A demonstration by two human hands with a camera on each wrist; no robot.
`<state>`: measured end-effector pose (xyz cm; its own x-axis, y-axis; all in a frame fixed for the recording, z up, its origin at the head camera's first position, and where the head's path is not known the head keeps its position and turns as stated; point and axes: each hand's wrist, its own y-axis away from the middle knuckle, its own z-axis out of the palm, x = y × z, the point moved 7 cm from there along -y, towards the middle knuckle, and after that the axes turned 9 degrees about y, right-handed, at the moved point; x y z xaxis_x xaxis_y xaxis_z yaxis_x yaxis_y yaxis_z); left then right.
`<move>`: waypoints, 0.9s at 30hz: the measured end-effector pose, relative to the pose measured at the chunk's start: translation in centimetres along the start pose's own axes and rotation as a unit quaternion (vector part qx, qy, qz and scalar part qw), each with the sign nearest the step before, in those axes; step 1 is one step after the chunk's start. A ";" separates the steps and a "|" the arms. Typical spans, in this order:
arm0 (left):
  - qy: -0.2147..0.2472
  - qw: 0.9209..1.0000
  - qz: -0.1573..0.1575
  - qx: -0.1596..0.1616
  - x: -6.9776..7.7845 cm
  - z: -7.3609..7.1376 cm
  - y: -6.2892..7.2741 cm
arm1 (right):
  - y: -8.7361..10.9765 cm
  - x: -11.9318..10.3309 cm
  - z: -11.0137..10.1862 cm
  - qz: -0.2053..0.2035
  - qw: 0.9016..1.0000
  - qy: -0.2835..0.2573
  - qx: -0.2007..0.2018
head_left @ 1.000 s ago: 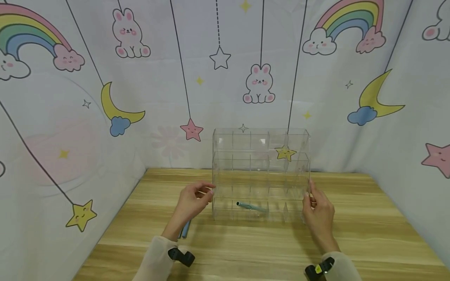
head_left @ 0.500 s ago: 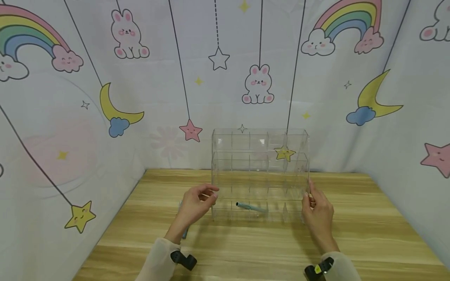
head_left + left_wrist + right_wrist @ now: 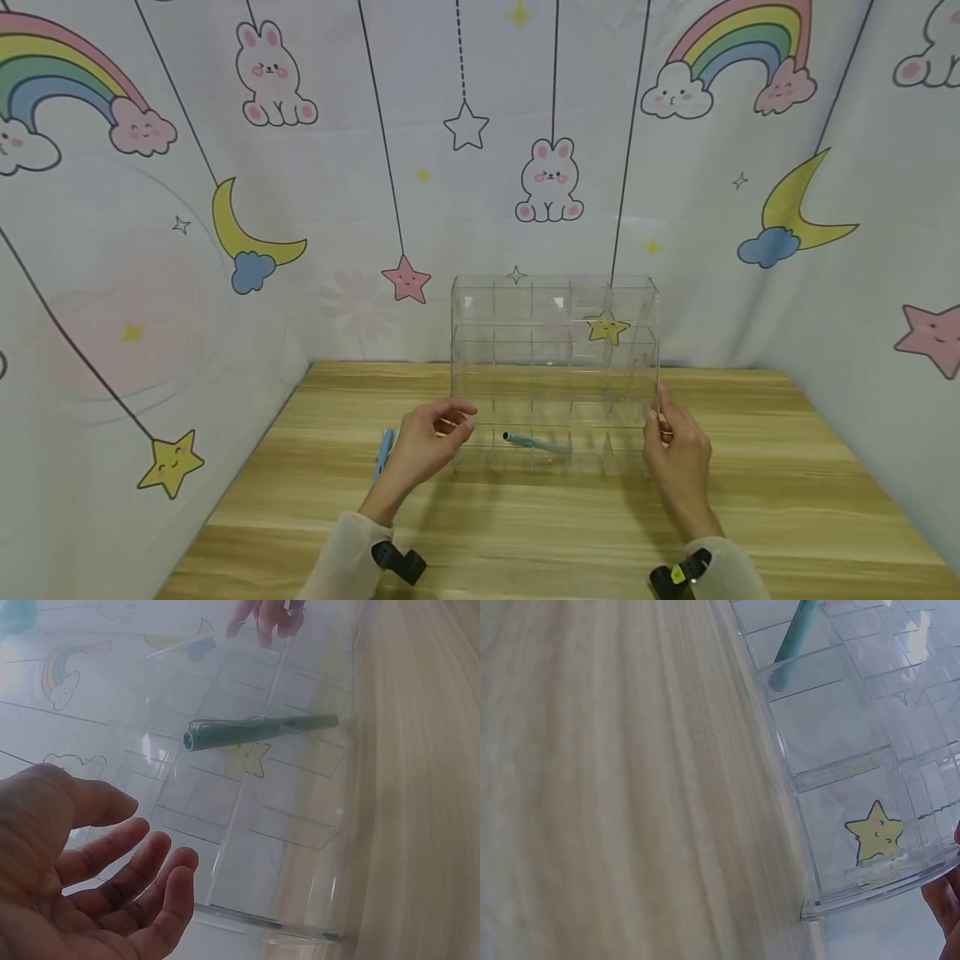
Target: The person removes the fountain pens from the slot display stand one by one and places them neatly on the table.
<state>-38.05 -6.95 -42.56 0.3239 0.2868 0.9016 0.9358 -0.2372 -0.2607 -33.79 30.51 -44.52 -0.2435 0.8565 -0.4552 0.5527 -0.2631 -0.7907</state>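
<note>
A clear acrylic organizer (image 3: pixel 551 379), divided into tiers of small compartments, stands on the table. Inside its lowest front row a teal pen (image 3: pixel 534 442) leans at a slant; the left wrist view shows this pen (image 3: pixel 262 731) with its clip. My right hand (image 3: pixel 681 450) holds the organizer's right side, fingers along the side panel and thumb toward the front. Only part of that hand (image 3: pixel 946 900) appears in the right wrist view. My left hand (image 3: pixel 427 442), fingers loosely bent, holds nothing in front of the organizer's lower left corner.
A blue pen (image 3: pixel 383 452) lies on the wooden table (image 3: pixel 525 533) left of my left hand, partly hidden by the forearm. White cloth (image 3: pixel 360 183) printed with rabbits, stars and rainbows hangs behind the table and along both sides.
My left hand has drifted right and slightly down from the organizer's left edge to in front of it, uncovering the blue pen's upper end. The right hand stays on the organizer.
</note>
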 end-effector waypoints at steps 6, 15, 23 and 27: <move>0.010 1.000 0.006 -0.007 0.0 0.5 0.1 | 0.0 -0.1 -0.1 0.001 1.000 -0.001 -0.001; -0.006 1.000 0.018 -0.017 -0.3 1.4 0.2 | 0.0 -0.2 0.0 0.006 1.000 0.001 -0.001; -0.022 0.999 0.015 -0.019 -0.2 1.8 0.3 | -0.1 -0.1 0.0 0.004 1.000 0.002 0.001; -0.023 0.999 0.017 -0.019 -0.1 2.1 0.3 | -0.1 -0.2 -0.1 0.005 1.000 0.003 0.003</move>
<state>-37.51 -5.10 -43.43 0.3614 0.3212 0.8753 0.9190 -0.2812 -0.2763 -33.67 30.46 -44.34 -0.2328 0.8570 -0.4598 0.5506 -0.2736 -0.7886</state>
